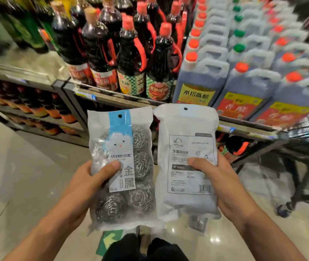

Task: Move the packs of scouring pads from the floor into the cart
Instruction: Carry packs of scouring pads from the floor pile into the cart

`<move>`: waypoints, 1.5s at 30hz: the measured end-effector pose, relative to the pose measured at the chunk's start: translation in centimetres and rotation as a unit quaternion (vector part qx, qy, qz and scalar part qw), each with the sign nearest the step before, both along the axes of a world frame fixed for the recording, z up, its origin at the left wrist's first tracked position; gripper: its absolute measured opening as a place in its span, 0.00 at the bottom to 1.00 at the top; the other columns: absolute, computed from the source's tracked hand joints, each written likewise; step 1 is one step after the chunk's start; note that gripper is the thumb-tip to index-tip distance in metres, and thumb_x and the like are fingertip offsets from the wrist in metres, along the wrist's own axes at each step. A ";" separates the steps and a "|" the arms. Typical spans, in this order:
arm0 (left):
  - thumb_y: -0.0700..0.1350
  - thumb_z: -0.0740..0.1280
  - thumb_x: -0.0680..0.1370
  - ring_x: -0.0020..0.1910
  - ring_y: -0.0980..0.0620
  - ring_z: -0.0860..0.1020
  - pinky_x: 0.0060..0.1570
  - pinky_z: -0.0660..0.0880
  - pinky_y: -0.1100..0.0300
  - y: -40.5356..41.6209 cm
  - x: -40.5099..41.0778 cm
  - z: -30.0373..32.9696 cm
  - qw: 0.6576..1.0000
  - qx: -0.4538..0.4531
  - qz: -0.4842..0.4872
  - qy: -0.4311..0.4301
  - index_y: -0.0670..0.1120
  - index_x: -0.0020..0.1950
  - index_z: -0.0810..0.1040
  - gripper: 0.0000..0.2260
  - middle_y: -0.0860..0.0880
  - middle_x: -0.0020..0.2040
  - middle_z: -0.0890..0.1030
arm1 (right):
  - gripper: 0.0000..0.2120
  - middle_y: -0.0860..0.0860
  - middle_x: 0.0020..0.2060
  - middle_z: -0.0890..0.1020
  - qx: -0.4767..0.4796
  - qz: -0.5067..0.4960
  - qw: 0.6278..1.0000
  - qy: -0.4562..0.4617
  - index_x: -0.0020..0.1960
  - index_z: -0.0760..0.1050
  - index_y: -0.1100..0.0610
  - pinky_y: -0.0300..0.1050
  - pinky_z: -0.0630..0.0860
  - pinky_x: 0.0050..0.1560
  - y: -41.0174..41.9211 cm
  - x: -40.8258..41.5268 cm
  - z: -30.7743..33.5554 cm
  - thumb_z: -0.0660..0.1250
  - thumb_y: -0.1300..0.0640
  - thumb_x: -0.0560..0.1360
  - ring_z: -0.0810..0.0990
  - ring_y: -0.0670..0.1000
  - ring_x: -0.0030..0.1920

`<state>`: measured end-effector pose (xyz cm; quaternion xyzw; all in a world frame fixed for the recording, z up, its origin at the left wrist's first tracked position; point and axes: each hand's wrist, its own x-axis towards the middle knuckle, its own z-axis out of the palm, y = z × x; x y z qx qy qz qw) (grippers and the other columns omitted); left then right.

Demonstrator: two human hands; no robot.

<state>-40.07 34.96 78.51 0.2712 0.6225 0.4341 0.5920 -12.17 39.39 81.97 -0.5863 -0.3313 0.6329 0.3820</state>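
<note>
Two packs held upright: left hand [91, 182] grips front-facing pack [123, 166], right hand [223, 185] grips back-facing pack [186, 159] (thumbs on top).

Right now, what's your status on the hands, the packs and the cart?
Left hand grips front-facing pack. Right hand grips back-facing pack. Cart at far right, nothing between.

I face a metal store shelf [112, 97] crowded with dark sauce bottles [131, 59] and grey vinegar jugs [202, 80]. Lower shelves [36, 117] carry more bottles. Under me, a glossy pale tiled floor [27, 176] reflects ceiling lights around a green arrow sticker [110, 240].
</note>
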 end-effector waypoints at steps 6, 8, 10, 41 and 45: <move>0.51 0.74 0.71 0.42 0.42 0.88 0.37 0.85 0.54 3.9 -0.1 2.3 0.996 0.025 -0.084 -0.017 0.40 0.57 0.83 0.19 0.38 0.49 0.88 | 0.16 0.53 0.51 0.90 0.007 -0.111 0.994 -0.001 0.63 0.80 0.51 0.53 0.87 0.45 -3.4 0.7 2.1 0.72 0.63 0.77 0.90 0.56 0.49; 0.50 0.73 0.72 0.44 0.41 0.88 0.38 0.85 0.54 4.9 0.2 2.2 0.991 0.020 -0.128 -0.018 0.41 0.59 0.84 0.19 0.39 0.50 0.88 | 0.16 0.54 0.52 0.90 0.005 -0.142 0.990 -0.004 0.64 0.80 0.54 0.51 0.87 0.44 -5.2 1.4 2.2 0.70 0.64 0.78 0.90 0.56 0.50; 0.53 0.78 0.70 0.46 0.39 0.88 0.41 0.85 0.52 5.5 1.3 2.2 0.986 0.011 -0.167 -0.027 0.41 0.59 0.84 0.22 0.39 0.51 0.88 | 0.17 0.55 0.53 0.89 -0.002 -0.172 0.985 -0.010 0.65 0.80 0.56 0.53 0.87 0.47 -7.1 2.3 2.3 0.70 0.63 0.77 0.89 0.58 0.51; 0.48 0.72 0.72 0.42 0.39 0.88 0.36 0.84 0.51 -3.2 48.0 4.5 0.924 -0.039 -0.372 -0.076 0.41 0.59 0.83 0.19 0.38 0.49 0.88 | 0.17 0.51 0.52 0.90 0.002 -0.391 0.919 -0.050 0.63 0.80 0.51 0.52 0.85 0.48 -24.6 40.9 4.6 0.72 0.63 0.77 0.89 0.55 0.51; 0.50 0.73 0.71 0.42 0.39 0.88 0.32 0.84 0.53 -1.4 52.2 4.5 0.931 -0.029 -0.356 -0.071 0.39 0.61 0.83 0.22 0.38 0.49 0.88 | 0.16 0.51 0.51 0.90 -0.003 -0.376 0.926 -0.044 0.63 0.80 0.52 0.51 0.86 0.47 -22.5 45.5 4.5 0.72 0.63 0.77 0.90 0.54 0.50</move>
